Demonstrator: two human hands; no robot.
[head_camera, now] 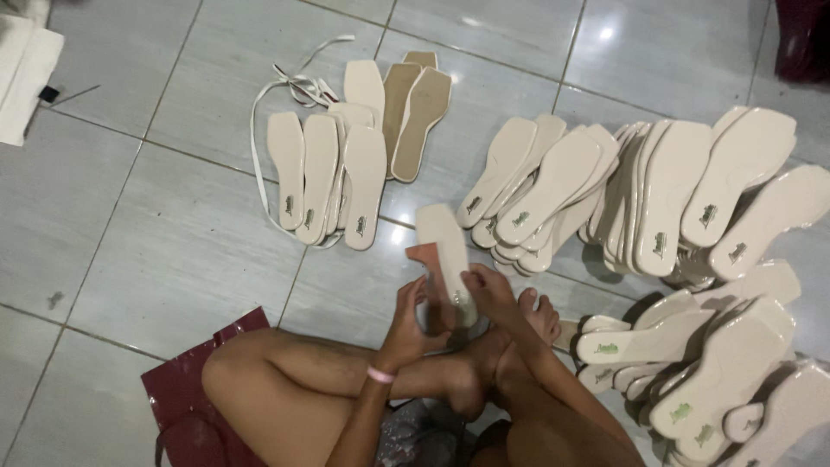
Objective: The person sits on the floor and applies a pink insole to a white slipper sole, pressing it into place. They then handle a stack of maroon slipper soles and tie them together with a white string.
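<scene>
A view from above of a person sitting cross-legged on a grey tiled floor [173, 251], surrounded by cream shoe insoles.

Both hands meet in front of the crossed shins, near the bare feet. Together they hold one cream insole [443, 242] upright and slightly tilted, its narrow end pointing away from the body and its lower end between the hands. A reddish-brown piece [430, 268] lies against the insole's left edge; whether it is a backing layer or a separate part cannot be told.

The left hand [408, 322], with a pink band on its wrist, is closed around the lower left side of the insole, fingers curled onto the brown piece. The right hand [489, 291] grips the lower right edge, thumb and fingers pinched narrowly on it. The insole rises from between both hands, so most of it stands above and beyond the fingers.

Just beyond the hands to the left, a small group of insoles [328, 177] lies side by side, with a few tan ones [406, 104] behind and a white strap [285, 86] looped around them. To the right, a large fanned pile of insoles [640, 195] spreads across the floor, and another heap [709, 372] lies near the person's right knee. A dark red bag [186, 393] lies under the left leg.
</scene>
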